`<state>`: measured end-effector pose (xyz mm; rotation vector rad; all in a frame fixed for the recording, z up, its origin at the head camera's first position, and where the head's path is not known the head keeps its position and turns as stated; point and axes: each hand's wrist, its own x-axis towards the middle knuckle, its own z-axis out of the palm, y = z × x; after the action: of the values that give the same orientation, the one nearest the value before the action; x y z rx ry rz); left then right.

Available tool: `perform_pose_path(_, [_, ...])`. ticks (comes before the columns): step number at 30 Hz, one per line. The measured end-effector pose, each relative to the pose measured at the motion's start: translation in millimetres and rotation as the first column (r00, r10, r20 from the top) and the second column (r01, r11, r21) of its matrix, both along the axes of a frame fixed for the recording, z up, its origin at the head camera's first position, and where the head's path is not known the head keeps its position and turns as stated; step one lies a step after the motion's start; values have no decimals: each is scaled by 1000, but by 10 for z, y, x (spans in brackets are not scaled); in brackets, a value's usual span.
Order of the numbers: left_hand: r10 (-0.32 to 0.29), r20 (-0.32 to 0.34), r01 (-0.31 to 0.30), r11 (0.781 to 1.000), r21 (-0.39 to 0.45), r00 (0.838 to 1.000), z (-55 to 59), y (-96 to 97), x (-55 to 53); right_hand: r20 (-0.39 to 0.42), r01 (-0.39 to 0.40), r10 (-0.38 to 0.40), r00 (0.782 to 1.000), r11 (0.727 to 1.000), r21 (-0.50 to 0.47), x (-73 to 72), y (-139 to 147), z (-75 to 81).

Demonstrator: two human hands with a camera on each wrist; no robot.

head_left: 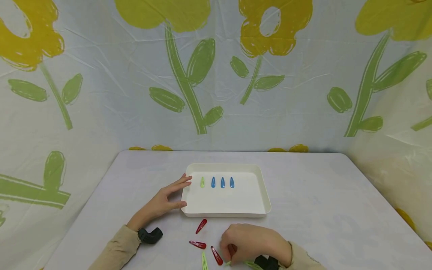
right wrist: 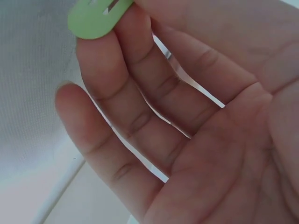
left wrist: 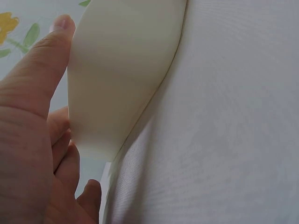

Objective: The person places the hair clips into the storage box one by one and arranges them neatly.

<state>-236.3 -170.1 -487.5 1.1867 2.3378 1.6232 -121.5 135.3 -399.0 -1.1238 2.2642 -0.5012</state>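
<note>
We observe the left hand (head_left: 162, 200), its fingers extended and spread, touching the left side of the white tray (head_left: 229, 205), in which one green clip (head_left: 202, 182) and three blue clips (head_left: 222, 183) lie in a row. In front of the tray, we see the right hand (head_left: 248, 240) pinch a pale green clip (right wrist: 93, 21) near three red clips (head_left: 217, 256).

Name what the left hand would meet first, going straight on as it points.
The left hand would first meet the tray, whose left side it appears to touch; beyond, the green clip inside looks roughly in line, depth unclear.
</note>
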Motion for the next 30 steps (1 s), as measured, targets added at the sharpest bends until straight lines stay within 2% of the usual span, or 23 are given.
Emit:
perform_pose_path(14, [3, -11, -3, 1000, -12, 1000, -25, 1, -13, -37, -54, 51, 998, 995, -89, -67, 28, 23])
perform_pose_path(30, [18, -1, -18, 999, -35, 1000, -4, 12, 5, -22, -6, 4, 1000, 992, -126, -134, 77, 83])
